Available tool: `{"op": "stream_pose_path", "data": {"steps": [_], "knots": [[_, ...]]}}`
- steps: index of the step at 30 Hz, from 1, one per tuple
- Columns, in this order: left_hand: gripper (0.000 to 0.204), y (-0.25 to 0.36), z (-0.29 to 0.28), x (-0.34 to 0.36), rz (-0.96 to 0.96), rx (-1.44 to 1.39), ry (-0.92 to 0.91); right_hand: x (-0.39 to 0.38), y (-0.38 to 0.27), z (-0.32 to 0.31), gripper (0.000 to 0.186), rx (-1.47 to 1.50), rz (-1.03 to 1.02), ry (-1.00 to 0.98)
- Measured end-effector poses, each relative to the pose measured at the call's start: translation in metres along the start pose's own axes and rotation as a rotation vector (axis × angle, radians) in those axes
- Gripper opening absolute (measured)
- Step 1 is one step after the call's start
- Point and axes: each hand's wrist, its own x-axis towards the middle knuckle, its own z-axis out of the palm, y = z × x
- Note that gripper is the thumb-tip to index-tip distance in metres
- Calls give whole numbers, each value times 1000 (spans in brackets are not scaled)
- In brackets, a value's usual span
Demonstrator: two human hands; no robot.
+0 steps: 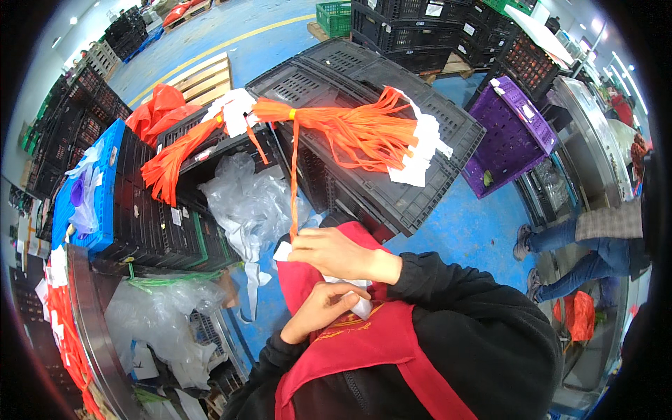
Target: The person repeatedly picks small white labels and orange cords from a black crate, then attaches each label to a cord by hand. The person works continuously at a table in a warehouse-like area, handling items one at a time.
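Note:
My right hand (343,253) is closed on the lower end of an orange mesh net strip (295,175), in front of my red apron (364,329). A white tag (283,251) sticks out beside its fingertips. The strip runs up to a bundle of orange mesh nets (350,126), tied with a yellow band, that lies on a black crate (441,126). White labels (420,150) fan out at the bundle's far right end. Just below, my left hand (318,308) has its fingers curled round a small white piece (360,308), whose kind I cannot make out.
A second orange net bundle (164,164) hangs over an open crate with clear plastic bags (241,196). Blue and black crates (115,175) stand left, a purple crate (511,136) right. At the right edge stands another person (595,262). A metal-edged table (105,336) is at lower left.

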Motion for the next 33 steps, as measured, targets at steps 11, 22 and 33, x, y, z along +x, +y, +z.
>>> {"op": "stream_pose_path", "data": {"steps": [11,22,33], "knots": [[21,3,3,11,-30,-2,82,-27,170,-143,52,-881,407,323],[31,0,7,22,-104,-222,88,16,240,-268,73,-972,357,58],[33,-11,2,32,-84,-220,140,-48,109,-132,24,-544,478,149]]}}
